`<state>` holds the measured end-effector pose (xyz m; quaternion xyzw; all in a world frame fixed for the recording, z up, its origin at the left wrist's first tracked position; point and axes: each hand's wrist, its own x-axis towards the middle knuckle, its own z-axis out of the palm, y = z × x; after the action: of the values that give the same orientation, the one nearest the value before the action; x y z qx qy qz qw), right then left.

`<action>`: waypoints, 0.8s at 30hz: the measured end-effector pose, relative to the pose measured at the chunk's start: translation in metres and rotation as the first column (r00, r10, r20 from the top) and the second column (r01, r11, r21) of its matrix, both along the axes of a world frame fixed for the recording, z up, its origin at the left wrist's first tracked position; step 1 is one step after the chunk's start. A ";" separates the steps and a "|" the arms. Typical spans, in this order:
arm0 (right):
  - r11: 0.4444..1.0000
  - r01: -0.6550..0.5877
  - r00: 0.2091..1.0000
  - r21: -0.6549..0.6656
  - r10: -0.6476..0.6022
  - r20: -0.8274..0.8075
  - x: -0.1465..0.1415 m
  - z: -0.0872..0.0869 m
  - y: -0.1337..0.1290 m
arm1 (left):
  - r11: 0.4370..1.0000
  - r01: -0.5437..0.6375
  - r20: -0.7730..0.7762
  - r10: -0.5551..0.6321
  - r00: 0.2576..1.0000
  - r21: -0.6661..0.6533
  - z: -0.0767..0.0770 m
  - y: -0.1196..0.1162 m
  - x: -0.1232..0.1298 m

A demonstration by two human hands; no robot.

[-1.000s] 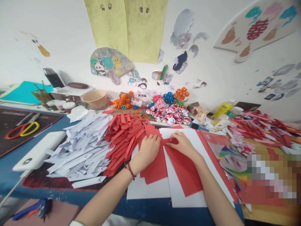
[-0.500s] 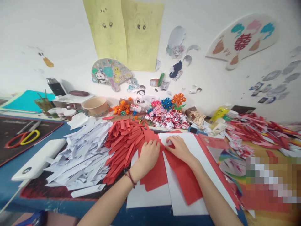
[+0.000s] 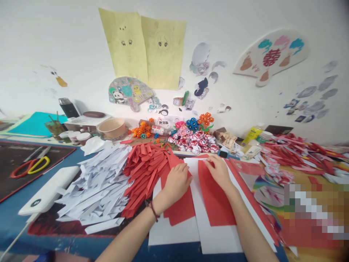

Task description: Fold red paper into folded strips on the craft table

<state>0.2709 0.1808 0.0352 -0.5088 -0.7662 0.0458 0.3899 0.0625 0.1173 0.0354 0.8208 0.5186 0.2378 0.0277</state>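
My left hand rests flat on a red paper sheet lying on white sheets. My right hand presses the top edge of a second red paper strip, which lies apart from the first on a white sheet. A red cord bracelet sits on my left wrist. Just left of my left hand lies a heap of folded red strips, and beyond it a heap of folded white strips.
Paper flowers and a paper bowl stand along the wall. Scissors lie on a dark mat at left, a white power bank near them. More red strips pile at right. The table's front edge runs below my arms.
My right hand has pulled the right red strip away from the left sheet, so a white gap shows between them. The view has tilted upward a little.
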 end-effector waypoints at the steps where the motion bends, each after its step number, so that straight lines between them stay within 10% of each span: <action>1: 1.000 0.006 0.998 0.030 -0.004 -0.070 -0.001 0.004 -0.002 | 0.999 0.029 0.079 -0.027 0.997 -0.021 0.001 -0.001 0.002; 8: 0.993 -0.072 0.951 0.091 0.096 -0.293 -0.016 0.020 -0.017 | 0.979 0.113 0.336 -0.050 0.940 -0.172 0.005 -0.012 0.018; 14: 0.982 -0.095 0.823 -0.165 -0.016 -0.568 -0.013 0.006 -0.009 | 0.993 -0.097 0.515 0.116 0.849 -0.065 0.014 -0.007 0.008; 21: 0.597 -0.669 0.660 -0.442 0.204 -0.723 -0.022 0.017 -0.026 | 0.975 -0.213 0.730 0.186 0.657 -0.057 0.026 0.004 -0.010; 24: 0.625 -0.658 0.655 -0.421 0.199 -0.729 -0.025 0.022 -0.028 | 0.912 -0.403 0.768 0.208 0.606 0.072 0.030 0.009 -0.019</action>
<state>0.2463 0.1528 0.0571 -0.3533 -0.6293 0.5728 0.3886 0.0439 0.1261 0.0654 0.5460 0.5620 0.6137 0.0976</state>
